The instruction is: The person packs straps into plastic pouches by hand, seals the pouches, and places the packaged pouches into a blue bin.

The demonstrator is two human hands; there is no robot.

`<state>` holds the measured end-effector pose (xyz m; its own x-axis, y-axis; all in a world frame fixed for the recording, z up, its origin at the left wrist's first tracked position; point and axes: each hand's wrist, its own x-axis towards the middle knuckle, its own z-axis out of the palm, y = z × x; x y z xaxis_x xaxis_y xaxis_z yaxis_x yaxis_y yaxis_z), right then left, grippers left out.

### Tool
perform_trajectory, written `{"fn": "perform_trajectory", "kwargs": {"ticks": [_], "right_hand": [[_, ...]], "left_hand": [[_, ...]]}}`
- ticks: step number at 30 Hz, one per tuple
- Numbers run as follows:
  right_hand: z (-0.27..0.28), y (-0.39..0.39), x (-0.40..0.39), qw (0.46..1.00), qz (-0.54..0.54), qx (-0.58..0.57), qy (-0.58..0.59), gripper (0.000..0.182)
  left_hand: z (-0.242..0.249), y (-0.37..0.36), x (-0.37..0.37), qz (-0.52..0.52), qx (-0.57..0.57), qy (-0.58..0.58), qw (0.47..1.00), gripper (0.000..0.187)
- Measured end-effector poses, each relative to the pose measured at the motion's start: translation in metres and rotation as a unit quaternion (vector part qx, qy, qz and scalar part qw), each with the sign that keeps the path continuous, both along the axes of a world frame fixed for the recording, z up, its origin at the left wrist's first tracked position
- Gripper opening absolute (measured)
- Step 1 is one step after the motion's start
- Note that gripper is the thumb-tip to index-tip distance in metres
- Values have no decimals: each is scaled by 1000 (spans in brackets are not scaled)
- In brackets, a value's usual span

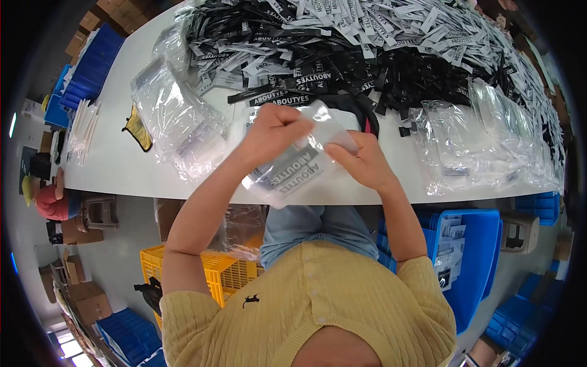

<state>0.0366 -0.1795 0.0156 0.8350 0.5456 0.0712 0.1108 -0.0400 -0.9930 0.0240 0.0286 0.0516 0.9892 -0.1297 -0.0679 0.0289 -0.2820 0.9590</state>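
Head view: you have the bag point(293, 169) between your hands near the middle of the frame, over the front part of the table point(397, 183). It is clear plastic, with ABOUTYES printed on its lower part. Your left hand point(275, 131) has its thumb and fingers closed narrowly on the bag's upper edge. Your right hand point(365, 160) pinches its right side, the thumb lying on the plastic. Just behind your hands, something white and black lies on the table, partly hidden by them.

Across the top of the frame spreads a pile of tags point(306, 46), black and white, many lettered ABOUTYES. Clear packs point(168, 110) lie left of your left hand, and more packs point(483, 144) lie to the right. A yellow cloth point(139, 129) with dark edging sits beside the left packs, with white strips point(82, 131) farther left.

Below the table edge, a yellow crate point(229, 272) stands at lower left, and a blue bin point(471, 263) holding printed packets point(451, 248) is at lower right. Another person point(54, 200) in a red top is at the far left.
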Motion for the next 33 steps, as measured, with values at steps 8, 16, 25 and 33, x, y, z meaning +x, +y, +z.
{"fn": "perform_trajectory", "kwargs": {"ticks": [8, 16, 25, 33], "right_hand": [[-4, 2, -7, 956, -32, -82, -279, 7], [-57, -147, -43, 989, -108, -96, -32, 10], [-158, -444, -192, 504, -644, -568, -96, 37], [-34, -153, -39, 802, -340, -286, -399, 13]], "left_hand": [[6, -15, -8, -179, 420, -383, 803, 8], [-28, -10, -9, -106, 296, -177, 933, 38], [-59, 23, -9, -74, 341, -279, 895, 43], [-65, 7, -14, -75, 385, -270, 879, 58]]}}
